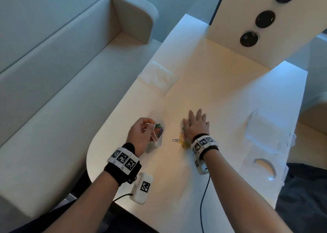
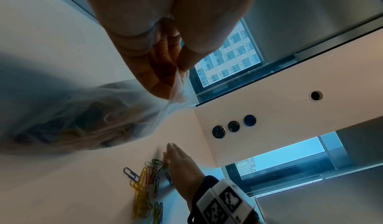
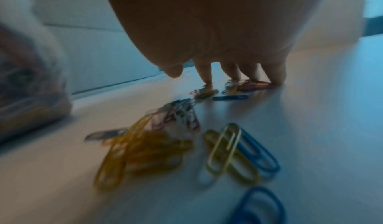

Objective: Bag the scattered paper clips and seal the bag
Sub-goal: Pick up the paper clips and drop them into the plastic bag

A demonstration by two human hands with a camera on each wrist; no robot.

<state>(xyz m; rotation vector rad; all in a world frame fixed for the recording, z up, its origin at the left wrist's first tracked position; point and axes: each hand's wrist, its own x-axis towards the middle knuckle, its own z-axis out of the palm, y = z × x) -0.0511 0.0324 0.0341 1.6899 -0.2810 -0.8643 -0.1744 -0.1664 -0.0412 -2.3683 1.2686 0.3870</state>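
Bare table [image 1: 203, 95] past hands; panel [image 1: 247, 29] blocks far end.

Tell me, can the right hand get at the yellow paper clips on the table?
Probably yes. The right hand lies flat and open on the table, fingers on other clips, and the yellow paper clips lie loose beside its wrist with nothing over them.
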